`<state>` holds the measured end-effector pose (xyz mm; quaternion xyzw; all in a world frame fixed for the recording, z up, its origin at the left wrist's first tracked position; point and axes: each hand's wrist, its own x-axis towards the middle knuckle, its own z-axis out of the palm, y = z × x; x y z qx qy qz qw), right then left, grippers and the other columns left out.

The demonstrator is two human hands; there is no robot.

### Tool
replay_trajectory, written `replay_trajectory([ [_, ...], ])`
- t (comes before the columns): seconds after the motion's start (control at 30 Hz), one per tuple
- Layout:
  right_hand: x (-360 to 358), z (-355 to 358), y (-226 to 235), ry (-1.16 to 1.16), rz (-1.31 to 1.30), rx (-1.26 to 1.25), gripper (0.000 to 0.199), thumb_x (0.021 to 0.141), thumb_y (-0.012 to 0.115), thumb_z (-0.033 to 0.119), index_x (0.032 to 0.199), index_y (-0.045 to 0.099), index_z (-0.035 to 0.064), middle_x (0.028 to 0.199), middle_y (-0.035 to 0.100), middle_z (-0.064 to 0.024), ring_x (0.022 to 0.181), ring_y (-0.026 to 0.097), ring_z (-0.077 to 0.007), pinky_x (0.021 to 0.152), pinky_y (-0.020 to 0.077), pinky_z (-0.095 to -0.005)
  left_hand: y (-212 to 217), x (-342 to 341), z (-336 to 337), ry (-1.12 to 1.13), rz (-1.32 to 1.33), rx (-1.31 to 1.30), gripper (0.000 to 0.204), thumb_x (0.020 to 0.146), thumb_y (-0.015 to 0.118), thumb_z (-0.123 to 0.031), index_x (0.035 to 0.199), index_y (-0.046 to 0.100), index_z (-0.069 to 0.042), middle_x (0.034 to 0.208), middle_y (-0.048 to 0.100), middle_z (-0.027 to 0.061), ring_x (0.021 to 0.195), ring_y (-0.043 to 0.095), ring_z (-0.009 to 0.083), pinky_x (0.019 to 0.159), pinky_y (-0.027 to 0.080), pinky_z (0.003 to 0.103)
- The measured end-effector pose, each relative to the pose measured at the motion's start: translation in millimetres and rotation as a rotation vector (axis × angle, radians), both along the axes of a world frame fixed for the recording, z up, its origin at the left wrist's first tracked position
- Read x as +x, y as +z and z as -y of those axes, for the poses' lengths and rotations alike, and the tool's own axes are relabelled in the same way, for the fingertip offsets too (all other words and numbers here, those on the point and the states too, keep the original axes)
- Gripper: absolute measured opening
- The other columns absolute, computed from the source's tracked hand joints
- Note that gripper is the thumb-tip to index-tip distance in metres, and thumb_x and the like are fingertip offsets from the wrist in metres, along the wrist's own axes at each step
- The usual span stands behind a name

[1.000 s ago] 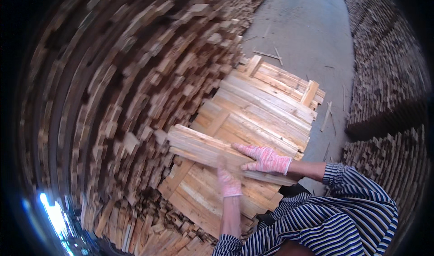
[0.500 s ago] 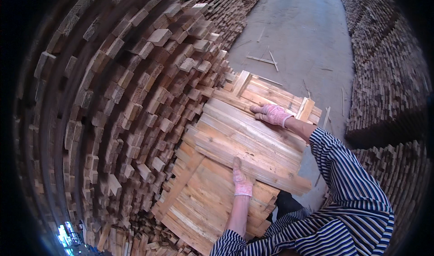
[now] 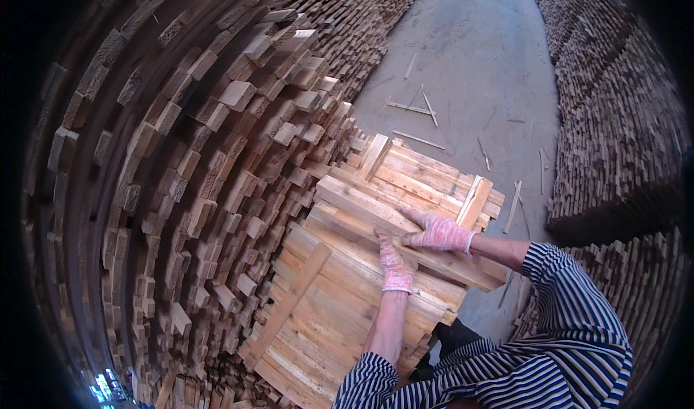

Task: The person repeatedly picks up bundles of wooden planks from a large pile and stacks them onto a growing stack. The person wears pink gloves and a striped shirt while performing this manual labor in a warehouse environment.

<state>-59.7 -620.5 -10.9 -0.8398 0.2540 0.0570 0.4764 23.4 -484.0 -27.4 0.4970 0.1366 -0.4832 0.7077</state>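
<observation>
Left hand (image 3: 397, 266) and right hand (image 3: 442, 234) close together at a board (image 3: 365, 201)

A timber stack (image 3: 217, 163) rises at left. Beside it, the board slants over a slatted pile (image 3: 285, 304). The left hand points away from the body, fingers extended; whether it grips cannot be told. The right hand reaches leftward, thumb and fingers parted on the board; its hold is unclear too.

No text, label, brand, number or sign can be read — not on the boards (image 3: 365, 202), the gloves (image 3: 396, 270), the striped sleeves (image 3: 578, 300), the stacked wood (image 3: 210, 199) or the floor (image 3: 470, 69).
</observation>
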Motion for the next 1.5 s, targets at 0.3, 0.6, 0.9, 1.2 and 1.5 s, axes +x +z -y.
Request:
replay_trajectory([
  [0.3, 64, 79, -57, 0.027, 0.005, -0.222, 0.079, 0.099, 0.051, 0.058, 0.157, 0.035, 0.0066, 0.146, 0.053, -0.0258, 0.134, 0.053, -0.0392, 0.111, 0.0435, -0.0433, -44, 17, -13, 0.192, -0.052, -0.235, 0.067, 0.094, 0.058, -0.070, 0.134, 0.053, -0.017, 0.125, 0.060, 0.0075, 0.113, 0.060, 0.0294, 0.090, 0.051, 0.042],
  [0.6, 59, 19, 23, 0.334, 0.050, -0.098, 0.087, 0.091, 0.060, 0.062, 0.158, 0.034, 0.0123, 0.149, 0.050, -0.0260, 0.134, 0.050, -0.0444, 0.113, 0.0399, -0.0481, -49, 32, 13, 0.268, -0.014, -0.194, 0.095, 0.092, 0.044, -0.082, 0.152, 0.039, -0.008, 0.136, 0.052, 0.0147, 0.131, 0.049, 0.0302, 0.116, 0.037, 0.050],
  [0.9, 40, 108, -64, -0.154, 0.208, -0.044, 0.061, 0.104, 0.055, 0.038, 0.157, 0.042, 0.0103, 0.155, 0.050, -0.0150, 0.142, 0.047, -0.0264, 0.118, 0.0356, -0.0363, 8, 19, -34, -1.270, 1.520, 0.599, 0.136, 0.061, 0.081, -0.072, 0.162, 0.021, -0.004, 0.166, 0.021, 0.0262, 0.156, 0.012, 0.0428, 0.127, 0.008, 0.058],
  [1.2, 50, 106, -134, 0.083, 0.304, -0.084, 0.059, 0.112, 0.038, 0.038, 0.157, 0.037, 0.0008, 0.163, 0.038, -0.0126, 0.152, 0.031, -0.0235, 0.125, 0.0210, -0.0347, -48, -2, -43, -1.099, 1.556, 0.537, 0.139, 0.058, 0.080, -0.074, 0.162, 0.021, -0.003, 0.170, 0.009, 0.0255, 0.157, 0.001, 0.0443, 0.126, -0.003, 0.060],
  [1.5, 95, 72, -58, 0.198, -0.461, -0.840, 0.058, 0.108, 0.044, 0.045, 0.155, 0.044, 0.0100, 0.160, 0.039, -0.0225, 0.147, 0.039, -0.0373, 0.122, 0.0293, -0.0429, 42, 30, -300, -0.041, 0.928, 0.628, 0.098, 0.089, 0.076, -0.040, 0.164, 0.021, -0.010, 0.170, 0.013, 0.0210, 0.158, 0.007, 0.0351, 0.128, 0.008, 0.051],
])
